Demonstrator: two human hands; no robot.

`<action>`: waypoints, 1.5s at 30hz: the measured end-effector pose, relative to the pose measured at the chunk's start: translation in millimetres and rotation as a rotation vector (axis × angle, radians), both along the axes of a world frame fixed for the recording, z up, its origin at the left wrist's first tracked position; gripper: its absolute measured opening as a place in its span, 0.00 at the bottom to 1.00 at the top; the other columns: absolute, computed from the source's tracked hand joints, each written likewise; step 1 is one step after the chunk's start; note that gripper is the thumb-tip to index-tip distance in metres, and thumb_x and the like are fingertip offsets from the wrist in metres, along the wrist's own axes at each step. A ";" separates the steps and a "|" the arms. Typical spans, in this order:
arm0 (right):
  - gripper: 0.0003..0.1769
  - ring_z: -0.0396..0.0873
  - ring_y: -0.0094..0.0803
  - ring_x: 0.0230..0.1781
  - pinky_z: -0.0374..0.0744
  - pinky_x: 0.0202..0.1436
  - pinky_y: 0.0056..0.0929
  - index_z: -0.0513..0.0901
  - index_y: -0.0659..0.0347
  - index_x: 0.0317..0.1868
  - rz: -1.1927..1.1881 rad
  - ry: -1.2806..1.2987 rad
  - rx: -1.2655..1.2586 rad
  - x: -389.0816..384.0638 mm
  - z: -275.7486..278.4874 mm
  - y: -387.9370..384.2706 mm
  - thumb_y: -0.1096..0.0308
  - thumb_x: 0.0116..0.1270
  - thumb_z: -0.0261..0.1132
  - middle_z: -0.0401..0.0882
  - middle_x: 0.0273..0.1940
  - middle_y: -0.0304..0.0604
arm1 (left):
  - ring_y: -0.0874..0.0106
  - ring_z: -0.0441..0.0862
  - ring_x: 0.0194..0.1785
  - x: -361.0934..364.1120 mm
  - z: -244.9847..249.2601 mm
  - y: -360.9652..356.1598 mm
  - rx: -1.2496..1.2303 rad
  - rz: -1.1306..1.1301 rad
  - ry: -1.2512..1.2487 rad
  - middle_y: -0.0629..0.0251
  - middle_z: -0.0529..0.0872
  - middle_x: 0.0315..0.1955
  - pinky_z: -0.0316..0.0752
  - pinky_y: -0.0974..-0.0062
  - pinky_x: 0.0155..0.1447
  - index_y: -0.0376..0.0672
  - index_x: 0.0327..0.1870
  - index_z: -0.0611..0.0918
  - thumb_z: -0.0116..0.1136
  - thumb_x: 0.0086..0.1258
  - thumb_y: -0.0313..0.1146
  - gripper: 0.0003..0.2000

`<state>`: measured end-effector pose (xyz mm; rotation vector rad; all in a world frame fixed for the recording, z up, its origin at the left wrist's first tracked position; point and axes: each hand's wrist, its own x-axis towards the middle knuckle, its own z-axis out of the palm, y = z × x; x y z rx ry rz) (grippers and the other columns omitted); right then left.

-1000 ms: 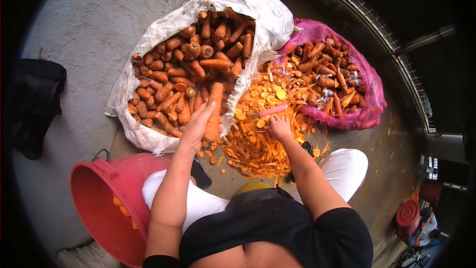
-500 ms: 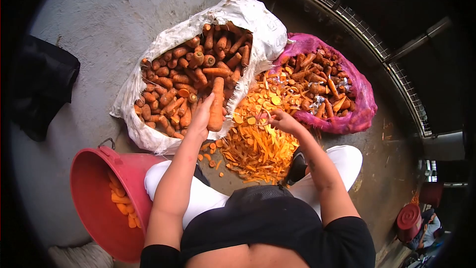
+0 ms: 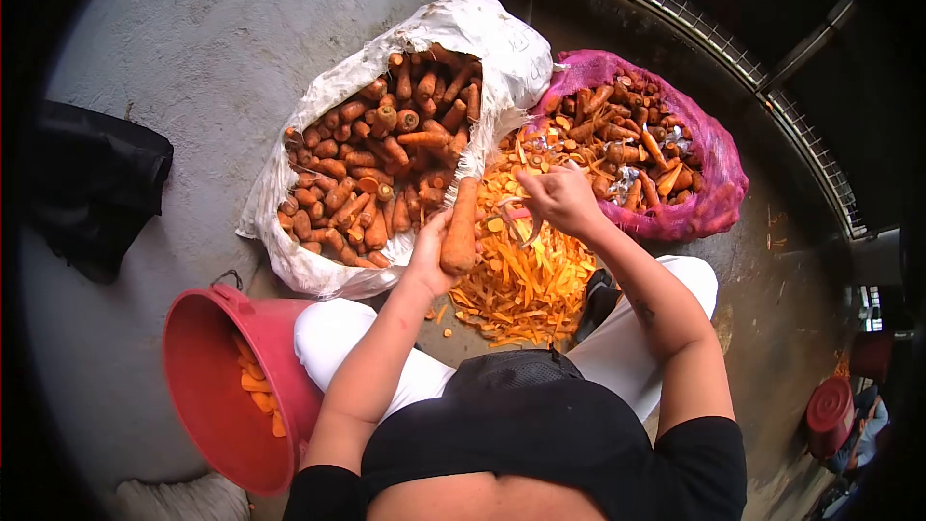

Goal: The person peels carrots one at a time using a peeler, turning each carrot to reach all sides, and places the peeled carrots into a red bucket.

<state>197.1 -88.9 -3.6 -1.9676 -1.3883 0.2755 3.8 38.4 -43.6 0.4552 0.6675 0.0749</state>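
Note:
My left hand [image 3: 432,253] is closed round the lower end of a large unpeeled-looking carrot [image 3: 462,224], which points up and away from me. To its right, my right hand [image 3: 562,200] grips a small peeler [image 3: 524,222], its pale curved frame partly hidden by my fingers. The peeler is apart from the carrot. Below both hands lies a heap of orange peelings [image 3: 526,294] with round cut ends among them. Just beyond my left hand, a white sack [image 3: 318,106] stands open, full of whole carrots [image 3: 352,183].
A pink mesh sack [image 3: 719,178] of carrot pieces and scraps lies at the right. Left of my knee, a red bucket [image 3: 207,405] leans on its side with peeled orange carrots [image 3: 258,388] inside. Black cloth [image 3: 101,178] hangs at the wall. Another person [image 3: 868,429] is far right.
My left hand and the carrot have shifted right and slightly down in view. My right hand has risen a little, with the peeler still in it. The whole view has turned slightly.

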 end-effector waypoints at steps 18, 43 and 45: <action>0.23 0.64 0.32 0.15 0.63 0.29 0.31 0.69 0.52 0.07 0.288 -0.235 0.316 -29.6 -0.9 4.9 0.64 0.56 0.67 0.67 0.10 0.33 | 0.71 0.82 0.38 5.0 -30.8 -48.9 -0.184 0.109 0.134 0.66 0.83 0.37 0.80 0.70 0.43 0.44 0.49 0.77 0.43 0.75 0.47 0.17; 0.18 0.68 0.34 0.16 0.64 0.26 0.34 0.70 0.51 0.08 0.333 -0.157 0.302 -26.4 -23.0 17.7 0.65 0.53 0.63 0.68 0.11 0.35 | 0.67 0.81 0.37 -1.6 -4.6 -59.2 -0.111 0.065 0.074 0.59 0.82 0.38 0.79 0.68 0.41 0.40 0.49 0.74 0.38 0.75 0.46 0.18; 0.19 0.68 0.35 0.15 0.64 0.26 0.34 0.70 0.52 0.07 0.293 -0.212 0.237 -11.5 -23.2 18.8 0.64 0.53 0.62 0.67 0.10 0.36 | 0.67 0.80 0.35 -8.2 3.9 -68.5 -0.002 0.046 0.199 0.58 0.81 0.36 0.79 0.69 0.38 0.40 0.49 0.73 0.37 0.75 0.47 0.19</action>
